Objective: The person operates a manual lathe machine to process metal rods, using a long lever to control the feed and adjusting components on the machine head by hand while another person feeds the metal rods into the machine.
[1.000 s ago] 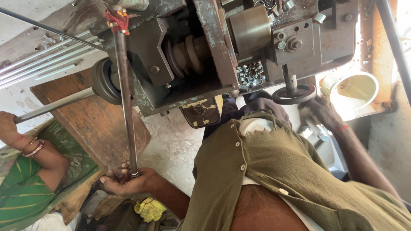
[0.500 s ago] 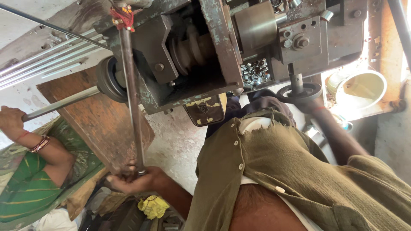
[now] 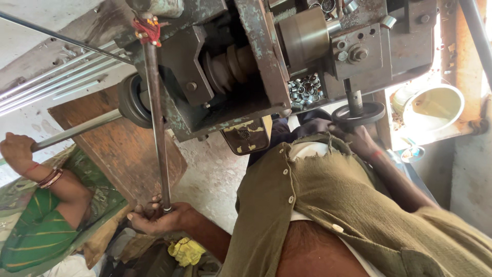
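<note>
My left hand is closed around the lower end of a long steel lever rod. The rod runs up to a red-wrapped joint on a worn green-grey machine. My right hand grips the rim of a small black handwheel under the machine's right side. My olive shirt fills the lower right. At the left, another person's hand, with bangles on the wrist, holds a round metal bar that enters the machine.
A tray of small metal rings sits inside the machine. A yellow-white bucket stands at the right. A wooden board lies under the bar, with several thin rods beyond it. A yellow cloth lies on the floor.
My right hand has drawn in closer to the handwheel. My left hand stays closed on the lever, and the other person's hand remains on the bar. The view has shifted slightly.
</note>
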